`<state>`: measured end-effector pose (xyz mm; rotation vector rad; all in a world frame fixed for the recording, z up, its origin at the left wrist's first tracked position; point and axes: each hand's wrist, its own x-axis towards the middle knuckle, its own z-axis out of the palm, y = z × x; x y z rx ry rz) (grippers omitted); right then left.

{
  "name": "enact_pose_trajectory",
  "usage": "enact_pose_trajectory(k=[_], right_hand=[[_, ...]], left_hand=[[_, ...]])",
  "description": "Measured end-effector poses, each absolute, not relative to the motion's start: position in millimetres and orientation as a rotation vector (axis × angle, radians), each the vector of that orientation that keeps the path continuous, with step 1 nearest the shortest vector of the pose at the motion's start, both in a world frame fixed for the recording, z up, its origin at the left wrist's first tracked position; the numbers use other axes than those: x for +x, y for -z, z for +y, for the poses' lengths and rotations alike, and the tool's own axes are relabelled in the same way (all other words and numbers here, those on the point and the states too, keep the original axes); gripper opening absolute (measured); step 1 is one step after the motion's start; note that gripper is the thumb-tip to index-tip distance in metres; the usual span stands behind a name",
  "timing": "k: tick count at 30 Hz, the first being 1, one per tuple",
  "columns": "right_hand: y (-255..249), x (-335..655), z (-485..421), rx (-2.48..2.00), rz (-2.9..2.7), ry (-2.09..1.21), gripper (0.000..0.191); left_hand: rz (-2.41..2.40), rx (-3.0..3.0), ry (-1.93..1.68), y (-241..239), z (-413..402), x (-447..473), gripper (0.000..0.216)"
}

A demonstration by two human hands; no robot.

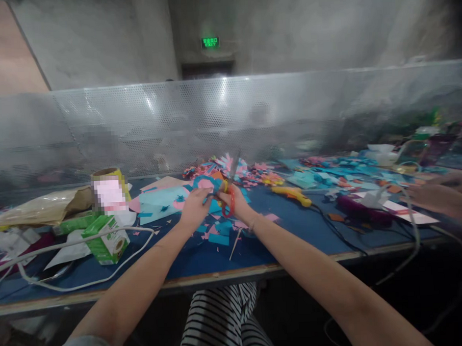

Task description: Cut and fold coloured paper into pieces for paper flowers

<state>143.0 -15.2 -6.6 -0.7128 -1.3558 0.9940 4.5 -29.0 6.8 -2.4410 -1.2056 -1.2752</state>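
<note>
My left hand (pixel 194 209) is closed on a piece of blue paper (pixel 201 181) with some pink showing at it. Close beside it, my right hand (pixel 240 205) has its fingers around scissors with red handles (pixel 232 199), whose grey blades point up and away. Both hands are over the blue table (pixel 189 261), almost touching each other. Blue and pink paper scraps (pixel 218 239) lie beneath and in front of them. Left of my left hand rest light blue paper sheets (pixel 159 204). Fine detail at the fingertips is blurred.
A yellow glue gun (pixel 292 195) with a black cord lies to the right. At the left stand a green-and-white box (pixel 106 239), a tape roll (pixel 107 172) and white cables. Paper cuttings (pixel 330 171) spread behind. Another person's hand (pixel 439 197) is at far right.
</note>
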Motion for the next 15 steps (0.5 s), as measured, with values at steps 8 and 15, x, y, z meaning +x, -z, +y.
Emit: enact_pose_trajectory(k=[8,15], right_hand=[[0.5,138.1,-24.8,-0.721,-1.425,-0.98,0.027],[3.6,139.6,-19.7,-0.748,-1.372,-1.119,0.022]], left_hand=[[-1.445,-2.445,1.391,-7.9,-27.9,4.8,0.017],[-1.372,-2.478,1.394,-7.3,-28.8,5.2,0.016]])
